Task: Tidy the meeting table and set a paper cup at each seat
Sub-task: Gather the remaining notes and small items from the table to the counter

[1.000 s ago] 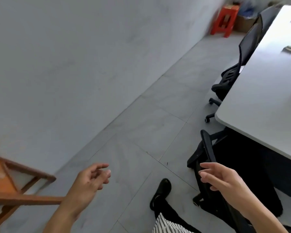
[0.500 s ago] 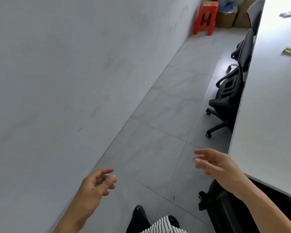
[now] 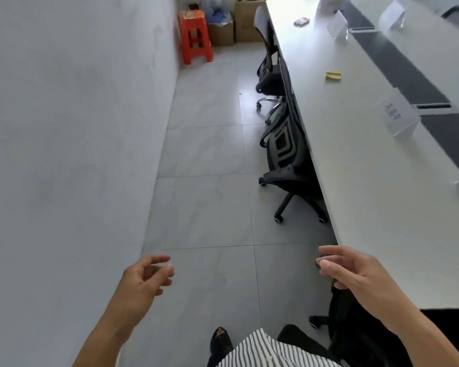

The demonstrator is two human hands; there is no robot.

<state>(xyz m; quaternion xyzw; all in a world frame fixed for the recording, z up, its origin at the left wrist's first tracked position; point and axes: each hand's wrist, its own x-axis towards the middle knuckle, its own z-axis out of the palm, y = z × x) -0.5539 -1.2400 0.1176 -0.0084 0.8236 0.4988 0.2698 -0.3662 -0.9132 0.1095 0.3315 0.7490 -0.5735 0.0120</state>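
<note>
The long white table (image 3: 368, 181) runs lengthwise away from the person, its near corner just beside the right hand (image 3: 355, 271). Both grips are loose and empty; the left hand (image 3: 143, 279) hovers over the floor. Ahead of the right grip, a folded name card (image 3: 395, 115) carries blurred, unreadable writing. No paper cup shows.

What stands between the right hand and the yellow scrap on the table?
Nothing visible. The right hand is empty at the table edge, and the bare tabletop runs from it up to the yellow scrap. The name card stands further right.
</note>
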